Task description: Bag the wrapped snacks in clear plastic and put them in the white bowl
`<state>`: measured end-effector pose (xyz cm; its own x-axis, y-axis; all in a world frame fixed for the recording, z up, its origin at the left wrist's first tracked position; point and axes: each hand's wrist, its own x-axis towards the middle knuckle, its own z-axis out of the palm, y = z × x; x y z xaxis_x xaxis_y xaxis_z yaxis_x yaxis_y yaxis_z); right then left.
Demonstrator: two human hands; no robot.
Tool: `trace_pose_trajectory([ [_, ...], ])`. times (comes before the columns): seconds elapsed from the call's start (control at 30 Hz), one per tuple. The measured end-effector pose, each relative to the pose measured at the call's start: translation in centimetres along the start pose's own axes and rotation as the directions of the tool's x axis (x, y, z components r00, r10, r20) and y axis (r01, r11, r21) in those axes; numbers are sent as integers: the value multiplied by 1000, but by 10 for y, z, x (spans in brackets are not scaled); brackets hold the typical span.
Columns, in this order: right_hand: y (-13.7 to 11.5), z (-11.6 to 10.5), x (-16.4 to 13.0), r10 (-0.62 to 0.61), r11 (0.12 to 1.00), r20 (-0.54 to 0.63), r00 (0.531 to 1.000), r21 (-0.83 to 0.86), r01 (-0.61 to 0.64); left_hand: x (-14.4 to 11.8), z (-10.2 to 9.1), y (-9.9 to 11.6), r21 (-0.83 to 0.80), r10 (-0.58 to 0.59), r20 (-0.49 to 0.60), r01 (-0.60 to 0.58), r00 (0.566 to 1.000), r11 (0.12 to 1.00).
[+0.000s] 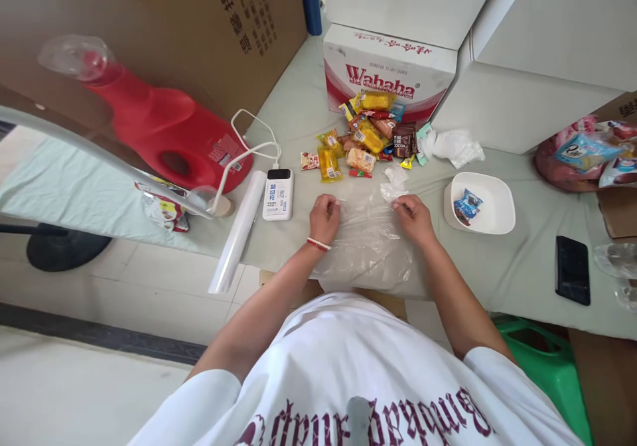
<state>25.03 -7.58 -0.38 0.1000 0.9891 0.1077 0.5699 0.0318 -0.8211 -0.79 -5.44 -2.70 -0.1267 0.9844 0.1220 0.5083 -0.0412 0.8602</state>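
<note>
A clear plastic sheet [371,243] lies spread over the table edge in front of me. At its upper left corner, my left hand [325,218] pinches the film, a red and white bracelet on the wrist. My right hand [413,216] has its fingers closed on the sheet's upper right corner. Just above that hand lies a crumpled piece of clear film [395,182]. Beyond the sheet sits a heap of wrapped snacks [371,137] in yellow, red and brown. To the right, a white square bowl [497,204] holds a blue snack packet [466,205].
A white power bank [277,195] with a cable and a roll of clear film [239,230] lie at left, near a big red jug [174,127]. A Wahaba-lettered box [388,68] stands behind the snacks. A black phone [572,270] lies at right, by a bowl of packets [562,167].
</note>
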Motion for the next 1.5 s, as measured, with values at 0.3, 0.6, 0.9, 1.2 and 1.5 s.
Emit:
trace_pose_trajectory([
  [0.3, 2, -21, 13, 157, 957, 13, 987, -248, -149, 7, -15, -1, 155, -43, -367, 106, 929, 982],
  [0.6, -55, 26, 107, -143, 847, 182, 973, -486, 216, -46, -37, 9, 510, 210, 450, -443, 868, 737],
  [0.9, -66, 28, 100, -80, 888, 169, 982, -435, 148, -61, -42, 6, 583, 97, 475, -395, 874, 710],
  [1.2, -53, 32, -25, -111, 883, 496, 861, -348, 314, -40, -47, 1, 541, 96, 494, -392, 864, 744],
  [1.5, -118, 51, 62, -289, 759, 549, 784, -367, 537, -39, -74, -18, 507, 161, 520, -455, 839, 732],
])
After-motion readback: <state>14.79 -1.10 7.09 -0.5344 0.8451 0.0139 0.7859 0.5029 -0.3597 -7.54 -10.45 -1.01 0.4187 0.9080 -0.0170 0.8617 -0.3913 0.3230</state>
